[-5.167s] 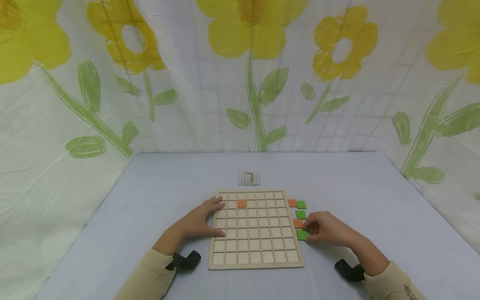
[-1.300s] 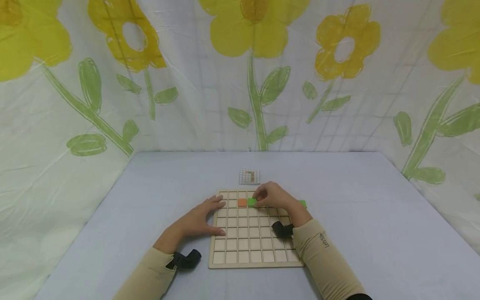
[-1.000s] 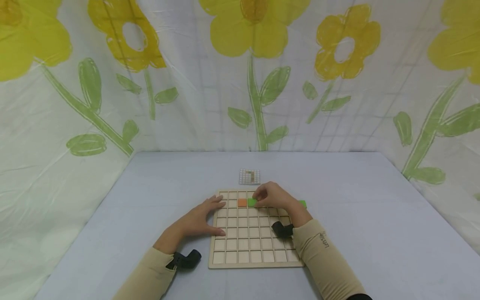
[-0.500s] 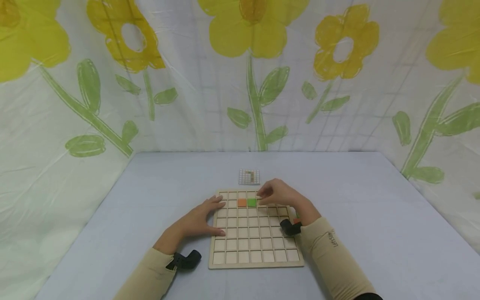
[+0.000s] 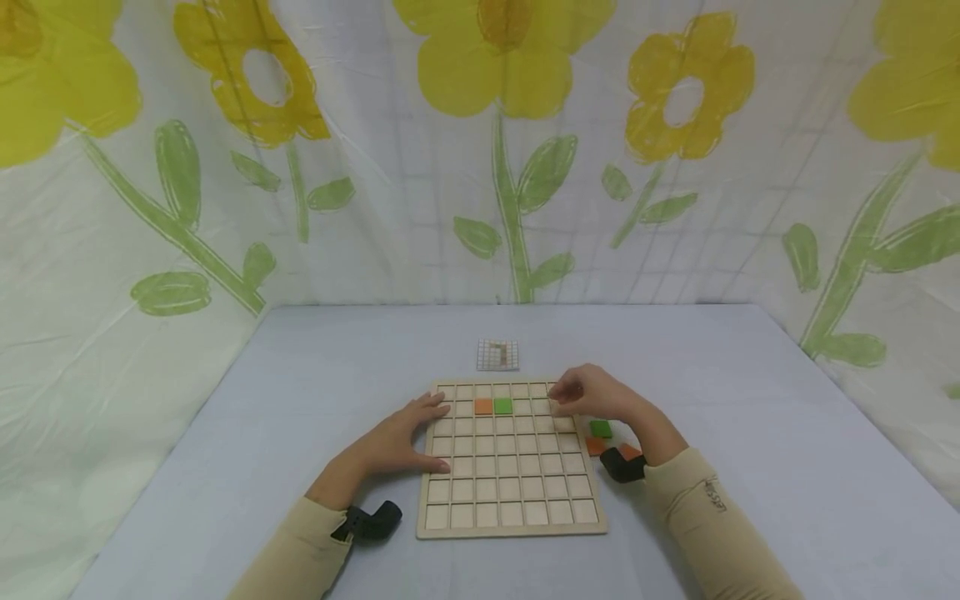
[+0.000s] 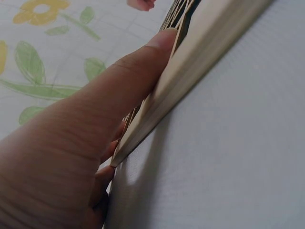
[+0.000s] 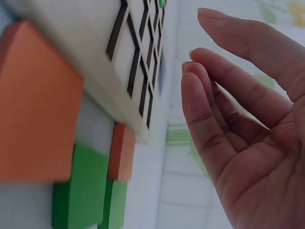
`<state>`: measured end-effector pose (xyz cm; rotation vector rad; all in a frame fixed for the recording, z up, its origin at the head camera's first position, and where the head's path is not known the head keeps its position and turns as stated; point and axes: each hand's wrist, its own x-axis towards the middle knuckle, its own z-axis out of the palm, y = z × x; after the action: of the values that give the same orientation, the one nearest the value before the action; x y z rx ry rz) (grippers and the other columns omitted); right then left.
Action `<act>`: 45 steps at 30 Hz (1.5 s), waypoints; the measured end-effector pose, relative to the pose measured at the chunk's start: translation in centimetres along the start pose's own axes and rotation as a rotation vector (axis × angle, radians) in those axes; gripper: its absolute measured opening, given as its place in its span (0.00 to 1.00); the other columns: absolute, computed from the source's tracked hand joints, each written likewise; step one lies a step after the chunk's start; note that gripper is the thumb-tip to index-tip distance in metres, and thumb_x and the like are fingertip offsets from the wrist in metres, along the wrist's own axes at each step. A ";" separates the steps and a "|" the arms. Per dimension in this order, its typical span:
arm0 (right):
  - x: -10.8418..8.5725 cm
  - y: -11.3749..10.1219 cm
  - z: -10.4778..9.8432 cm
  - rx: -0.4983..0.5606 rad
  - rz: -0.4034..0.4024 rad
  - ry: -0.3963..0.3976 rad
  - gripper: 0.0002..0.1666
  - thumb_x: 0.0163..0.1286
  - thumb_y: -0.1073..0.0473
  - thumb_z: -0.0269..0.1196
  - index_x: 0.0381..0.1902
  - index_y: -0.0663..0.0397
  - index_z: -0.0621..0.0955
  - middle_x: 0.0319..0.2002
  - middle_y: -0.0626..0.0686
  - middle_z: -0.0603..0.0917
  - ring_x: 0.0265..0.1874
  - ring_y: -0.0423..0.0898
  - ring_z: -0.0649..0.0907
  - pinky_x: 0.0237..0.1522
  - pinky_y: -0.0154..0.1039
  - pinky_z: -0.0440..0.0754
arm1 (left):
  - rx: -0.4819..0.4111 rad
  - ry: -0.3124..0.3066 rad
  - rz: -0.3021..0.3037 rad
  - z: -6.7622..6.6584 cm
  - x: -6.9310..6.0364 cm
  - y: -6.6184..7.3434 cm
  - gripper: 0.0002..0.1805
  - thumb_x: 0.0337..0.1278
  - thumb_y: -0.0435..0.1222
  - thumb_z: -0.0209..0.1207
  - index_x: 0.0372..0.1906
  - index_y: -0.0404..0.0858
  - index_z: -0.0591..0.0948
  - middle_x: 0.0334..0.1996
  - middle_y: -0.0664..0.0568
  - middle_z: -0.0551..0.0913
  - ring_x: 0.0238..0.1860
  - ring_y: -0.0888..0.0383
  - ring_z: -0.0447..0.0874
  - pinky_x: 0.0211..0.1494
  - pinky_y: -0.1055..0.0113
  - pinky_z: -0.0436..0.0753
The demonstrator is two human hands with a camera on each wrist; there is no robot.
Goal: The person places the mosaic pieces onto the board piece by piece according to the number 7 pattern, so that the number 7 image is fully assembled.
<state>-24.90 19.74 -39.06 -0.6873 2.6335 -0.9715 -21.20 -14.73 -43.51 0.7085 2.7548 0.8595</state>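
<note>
A wooden grid board [image 5: 498, 531] lies in front of the person. Side by side in its second row from the back are an orange tile [image 5: 483, 407] and a green tile [image 5: 502, 406]. The left hand [image 5: 397, 437] rests spread on the board's left edge; in the left wrist view its thumb lies across the rim [image 6: 195, 52]. Above the board's back right corner is the right hand [image 5: 600, 393], holding nothing. The right wrist view shows that hand [image 7: 257, 119] with fingers loosely bent and thumb apart from them.
Loose tiles lie right of the board, among them a green one [image 5: 601, 429] and an orange one [image 5: 595, 447]. The right wrist view shows orange [image 7: 38, 105] and green [image 7: 88, 186] tiles beside the rim. A small grid card [image 5: 498, 355] lies behind the board.
The green tile from beside the board's right edge now sits in the cell next to the orange one. The right hand has let it go and moved right. The left hand has stayed put.
</note>
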 end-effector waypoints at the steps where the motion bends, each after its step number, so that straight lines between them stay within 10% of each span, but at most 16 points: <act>1: -0.3 0.1 -0.1 0.001 0.000 0.002 0.16 0.58 0.57 0.68 0.43 0.60 0.83 0.38 0.53 0.84 0.37 0.43 0.81 0.40 0.37 0.82 | 0.001 0.000 0.001 0.0 0.0 0.0 0.51 0.32 0.61 0.69 0.67 0.45 0.67 0.73 0.54 0.56 0.74 0.49 0.47 0.74 0.47 0.54; 45: -11.1 3.9 0.2 -0.031 0.205 0.175 0.29 0.46 0.54 0.74 0.45 0.62 0.79 0.39 0.51 0.81 0.37 0.42 0.77 0.38 0.31 0.80 | 0.002 -0.010 0.001 0.1 0.1 -0.1 0.52 0.31 0.63 0.68 0.67 0.46 0.66 0.73 0.57 0.54 0.75 0.51 0.45 0.75 0.49 0.52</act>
<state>-16.68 27.86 -41.00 -0.3421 2.8065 -0.9716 -21.35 -14.72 -43.64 0.7119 2.7473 0.8517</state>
